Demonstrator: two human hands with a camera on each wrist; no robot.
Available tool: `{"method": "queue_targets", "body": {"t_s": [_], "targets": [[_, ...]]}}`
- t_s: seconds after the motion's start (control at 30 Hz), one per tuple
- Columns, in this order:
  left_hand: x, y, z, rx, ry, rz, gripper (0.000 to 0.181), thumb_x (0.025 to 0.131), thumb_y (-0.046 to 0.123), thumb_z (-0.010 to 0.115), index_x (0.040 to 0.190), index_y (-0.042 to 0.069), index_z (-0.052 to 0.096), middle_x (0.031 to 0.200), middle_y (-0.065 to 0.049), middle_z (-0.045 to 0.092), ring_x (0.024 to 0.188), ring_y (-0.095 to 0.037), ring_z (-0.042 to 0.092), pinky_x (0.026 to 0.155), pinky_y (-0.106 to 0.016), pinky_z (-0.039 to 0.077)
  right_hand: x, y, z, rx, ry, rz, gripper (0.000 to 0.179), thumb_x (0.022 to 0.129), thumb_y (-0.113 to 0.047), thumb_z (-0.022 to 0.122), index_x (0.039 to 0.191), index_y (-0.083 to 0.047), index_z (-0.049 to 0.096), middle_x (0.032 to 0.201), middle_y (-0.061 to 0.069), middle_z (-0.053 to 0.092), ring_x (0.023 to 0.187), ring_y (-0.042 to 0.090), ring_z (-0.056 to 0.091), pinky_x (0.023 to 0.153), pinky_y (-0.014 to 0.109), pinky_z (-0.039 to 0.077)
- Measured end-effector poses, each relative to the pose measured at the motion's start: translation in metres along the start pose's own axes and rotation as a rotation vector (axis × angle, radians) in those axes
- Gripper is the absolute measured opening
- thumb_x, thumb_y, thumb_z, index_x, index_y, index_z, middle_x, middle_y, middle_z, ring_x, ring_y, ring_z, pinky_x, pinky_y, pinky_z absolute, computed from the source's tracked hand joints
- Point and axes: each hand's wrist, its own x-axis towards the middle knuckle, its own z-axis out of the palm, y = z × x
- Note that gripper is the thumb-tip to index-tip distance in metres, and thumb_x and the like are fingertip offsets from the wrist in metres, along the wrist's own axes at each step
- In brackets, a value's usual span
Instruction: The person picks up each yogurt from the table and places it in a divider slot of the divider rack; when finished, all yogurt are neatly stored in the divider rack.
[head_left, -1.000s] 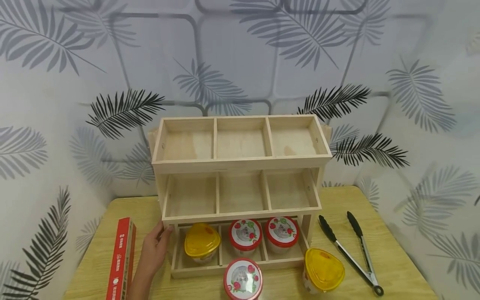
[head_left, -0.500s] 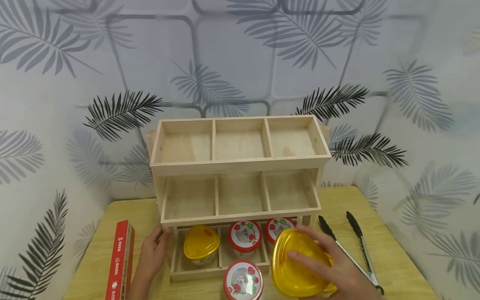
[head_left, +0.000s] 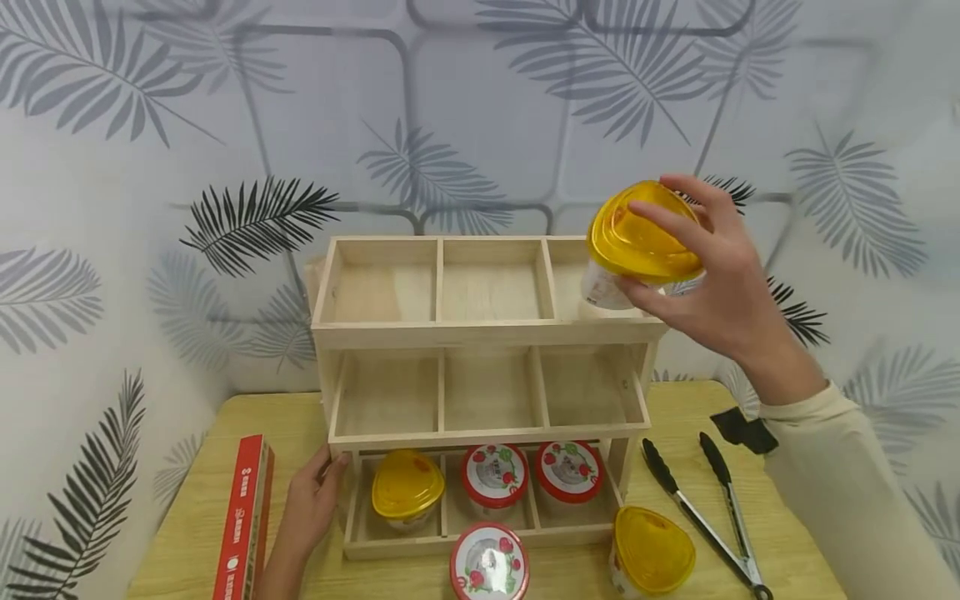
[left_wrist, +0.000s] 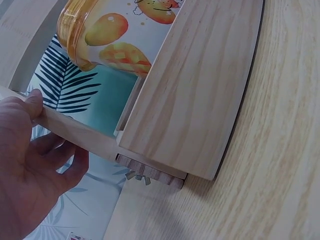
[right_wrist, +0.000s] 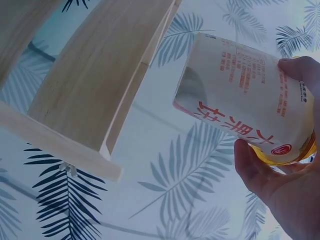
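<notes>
My right hand holds a fruit cup with a yellow lid, raised over the right compartment of the top tier of a wooden three-tier rack. In the right wrist view, thumb and fingers grip this cup near its lid; the white side carries orange print. Low at the rack's left side, my left hand grips the frame. The left wrist view shows its thumb and fingers around a wooden strip. On the bottom tier sit a yellow-lidded cup and two red-lidded cups, one per compartment.
In front of the rack stand a red-lidded cup and another yellow-lidded cup. Black-handled metal tongs lie spread at the right of the table. A long red box lies at the left.
My right hand came in from the lower right, gripping a yellow-lidded cup, and has lifted it up to the top tier's right end. My left hand keeps its grip on the rack.
</notes>
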Motion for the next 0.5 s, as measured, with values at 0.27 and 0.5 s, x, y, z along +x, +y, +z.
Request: {"method": "queue_targets", "body": {"t_s": [0.27,0.5], "targets": [[-0.003,-0.001,-0.003,-0.005,-0.004,-0.021,0.050,0.106,0.029,0.051,0.149,0.004,0.045,0.149,-0.022,0.046,0.130,-0.041,0.051,0.104,-0.051,0.047,0.006,0.025,0.032,0.039,-0.111,0.263,0.064,0.075,-0.007,0.088,0.135,-0.013,0.064,0.149,0.016,0.038,0.125,0.038,0.045,0.097,0.050,0.052],[-0.001,0.000,-0.003,-0.019,-0.018,-0.011,0.049,0.106,0.027,0.052,0.150,0.006,0.045,0.150,-0.019,0.045,0.132,-0.038,0.050,0.104,-0.049,0.047,0.000,0.036,0.045,0.002,-0.191,0.366,0.065,0.078,-0.013,0.087,0.137,-0.012,0.061,0.150,0.019,0.036,0.133,0.046,0.040,0.104,0.063,0.045]]}}
